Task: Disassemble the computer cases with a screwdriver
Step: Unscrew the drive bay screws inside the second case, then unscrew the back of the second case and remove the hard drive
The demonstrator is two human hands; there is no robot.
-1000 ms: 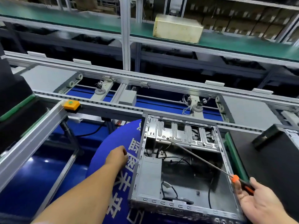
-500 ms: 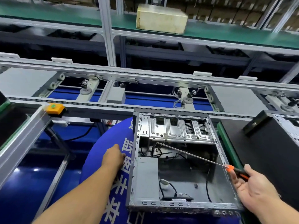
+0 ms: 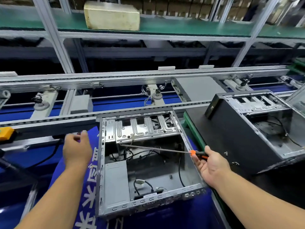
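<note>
Since 1 s ago the left hand (image 3: 76,150) has lifted off the blue printed cloth (image 3: 85,177) beside the open computer case (image 3: 145,162) and now hovers higher, near the conveyor rail (image 3: 49,121), touching nothing; the screwdriver (image 3: 158,148) shaft has flattened out, its tip pulled from the drive cage (image 3: 142,129) area to just under that cage's lower edge; view has also swung right, so a 2nd computer case (image 3: 257,129) shows on the black mat (image 3: 231,146); my read: no screw is engaged, the person is between screws or repositioning, and disassembly of the near case looks partly done, side panel off, wiring still inside; left fingers loosely spread, slightly bent, empty; right hand (image 3: 212,166) grips the orange-and-black handle with thumb on top, fingers curled under, shaft pointing left across the case; near case lies open side up on the blue cloth, between both hands; a few loose screws (image 3: 234,162) sit on the mat near the right hand.
</note>
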